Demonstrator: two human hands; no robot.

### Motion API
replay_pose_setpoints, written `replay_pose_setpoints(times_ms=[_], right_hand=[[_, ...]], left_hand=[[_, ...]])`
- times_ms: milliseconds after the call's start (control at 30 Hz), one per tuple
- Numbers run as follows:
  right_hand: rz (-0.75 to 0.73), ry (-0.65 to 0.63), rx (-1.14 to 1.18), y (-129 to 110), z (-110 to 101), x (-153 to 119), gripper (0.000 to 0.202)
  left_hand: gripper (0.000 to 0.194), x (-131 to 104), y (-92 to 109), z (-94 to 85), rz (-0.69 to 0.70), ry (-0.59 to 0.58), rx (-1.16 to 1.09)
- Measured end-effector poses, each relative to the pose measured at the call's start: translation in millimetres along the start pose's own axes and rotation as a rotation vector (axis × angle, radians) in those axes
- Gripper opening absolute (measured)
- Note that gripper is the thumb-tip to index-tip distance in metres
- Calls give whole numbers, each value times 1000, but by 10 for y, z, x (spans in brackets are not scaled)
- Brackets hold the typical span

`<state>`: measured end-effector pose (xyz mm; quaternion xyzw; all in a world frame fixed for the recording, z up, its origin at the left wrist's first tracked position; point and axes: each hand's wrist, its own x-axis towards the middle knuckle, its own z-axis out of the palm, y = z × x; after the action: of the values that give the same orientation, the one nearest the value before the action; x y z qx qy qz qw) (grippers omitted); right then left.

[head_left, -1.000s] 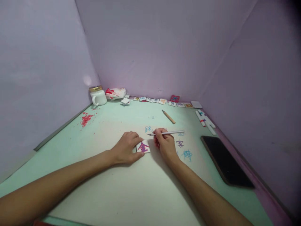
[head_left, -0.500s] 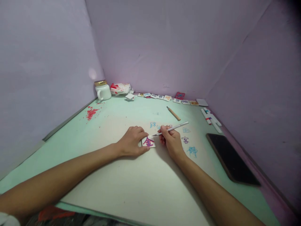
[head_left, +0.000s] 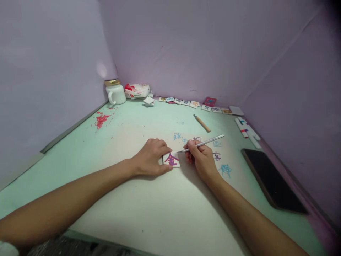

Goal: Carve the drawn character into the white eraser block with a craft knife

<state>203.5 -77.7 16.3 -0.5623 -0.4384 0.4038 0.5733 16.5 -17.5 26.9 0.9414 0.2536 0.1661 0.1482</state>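
A small white square tile (head_left: 175, 164) with a purple Chinese character lies flat on the pale board (head_left: 149, 213). My left hand (head_left: 153, 158) grips its left side, thumb at the near edge and fingers at the far edge. In a pen-like pinch, my right hand (head_left: 201, 160) holds a slim silver craft knife (head_left: 207, 141). The knife's tip points left and is at the tile's upper right part; whether it touches the surface I cannot tell. Blue and purple characters (head_left: 225, 170) are written on the board around my right hand.
A wooden-handled carving tool (head_left: 201, 123) lies beyond my right hand. Along the back wall sit a lidded white mug (head_left: 115, 95), a tissue pack (head_left: 137, 91) and several lettered tiles (head_left: 185, 102). Markers (head_left: 247, 133) and a black phone (head_left: 273, 181) lie right; red shavings (head_left: 101, 120) lie left.
The view has shifted slightly, so most things sit a little farther right and higher. Both hands keep their hold on the tile and the craft knife.
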Motion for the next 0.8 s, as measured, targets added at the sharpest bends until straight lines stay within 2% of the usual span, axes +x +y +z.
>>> replay_pose_setpoints(times_ms=[300, 600, 800], right_hand=[[28, -8, -29, -41, -39, -23, 43], [137, -9, -43, -27, -78, -65, 42], [187, 18, -48, -29, -94, -72, 41]], left_hand=[[41, -12, -4, -1, -13, -2, -73], [39, -18, -32, 23, -9, 17, -142], [36, -39, -16, 39, -8, 80, -186]])
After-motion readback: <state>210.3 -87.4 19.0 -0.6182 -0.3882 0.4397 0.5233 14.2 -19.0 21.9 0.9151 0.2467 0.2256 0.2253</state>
